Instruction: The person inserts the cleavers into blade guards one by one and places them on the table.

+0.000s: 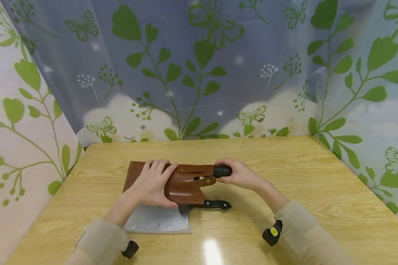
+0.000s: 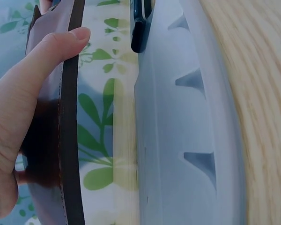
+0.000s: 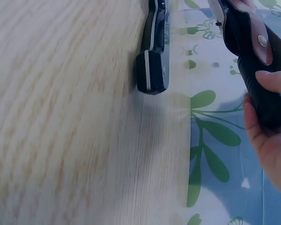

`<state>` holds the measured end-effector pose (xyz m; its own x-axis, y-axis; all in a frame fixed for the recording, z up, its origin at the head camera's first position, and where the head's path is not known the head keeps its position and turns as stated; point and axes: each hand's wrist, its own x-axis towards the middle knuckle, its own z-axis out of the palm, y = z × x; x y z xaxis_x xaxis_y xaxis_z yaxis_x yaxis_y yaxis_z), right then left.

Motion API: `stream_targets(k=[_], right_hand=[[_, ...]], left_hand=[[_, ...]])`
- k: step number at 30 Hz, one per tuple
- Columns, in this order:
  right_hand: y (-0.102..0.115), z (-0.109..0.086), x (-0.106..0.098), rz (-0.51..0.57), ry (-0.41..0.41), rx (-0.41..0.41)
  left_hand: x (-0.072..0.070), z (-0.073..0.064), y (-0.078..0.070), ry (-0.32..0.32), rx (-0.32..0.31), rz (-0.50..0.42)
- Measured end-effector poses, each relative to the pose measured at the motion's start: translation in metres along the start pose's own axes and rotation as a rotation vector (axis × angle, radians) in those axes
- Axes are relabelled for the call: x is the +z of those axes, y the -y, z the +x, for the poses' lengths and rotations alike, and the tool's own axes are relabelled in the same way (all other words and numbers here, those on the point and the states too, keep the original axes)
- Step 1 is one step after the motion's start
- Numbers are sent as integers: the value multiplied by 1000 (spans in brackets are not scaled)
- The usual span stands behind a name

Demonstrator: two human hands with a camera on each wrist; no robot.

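My left hand (image 1: 154,184) grips a brown leather knife sheath (image 1: 185,189), thumb on the near side and fingers over the top. At the sheath's right end, my right hand (image 1: 240,175) holds the black knife handle (image 1: 223,170), with thumb and fingers round it in the right wrist view. The blade is hidden inside the sheath. A strap with a metal snap (image 3: 262,41) lies beside the handle. The left wrist view shows the sheath (image 2: 74,140) raised above the table. Below it lies a second knife with a riveted black handle (image 1: 217,205) and a pale plastic blade cover (image 1: 159,221).
The wooden table (image 1: 318,184) runs out to both sides. Behind and beside it hangs a curtain (image 1: 219,73) printed with leaves and butterflies. The second knife's handle end (image 3: 152,72) points right, below my right hand.
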<state>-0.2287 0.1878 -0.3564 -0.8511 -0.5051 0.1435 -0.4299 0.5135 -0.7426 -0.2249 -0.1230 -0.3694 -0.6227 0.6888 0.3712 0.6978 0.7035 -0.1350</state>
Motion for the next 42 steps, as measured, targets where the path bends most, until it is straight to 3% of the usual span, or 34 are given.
stream_targets(k=[5, 17, 30, 38, 42], right_hand=[[-4, 3, 3, -63, -23, 6], [-4, 5, 3, -55, -51, 41], [-25, 41, 8, -79, -39, 63], [-47, 51, 12, -20, -36, 86], [-54, 53, 13, -19, 14, 98]], left_hand=[[2, -2, 1, 15, -13, 6], [4, 3, 2, 3, -1, 16], [21, 20, 30, 173, -69, -47], [37, 26, 33, 237, -88, -83], [39, 28, 35, 281, -85, -98]])
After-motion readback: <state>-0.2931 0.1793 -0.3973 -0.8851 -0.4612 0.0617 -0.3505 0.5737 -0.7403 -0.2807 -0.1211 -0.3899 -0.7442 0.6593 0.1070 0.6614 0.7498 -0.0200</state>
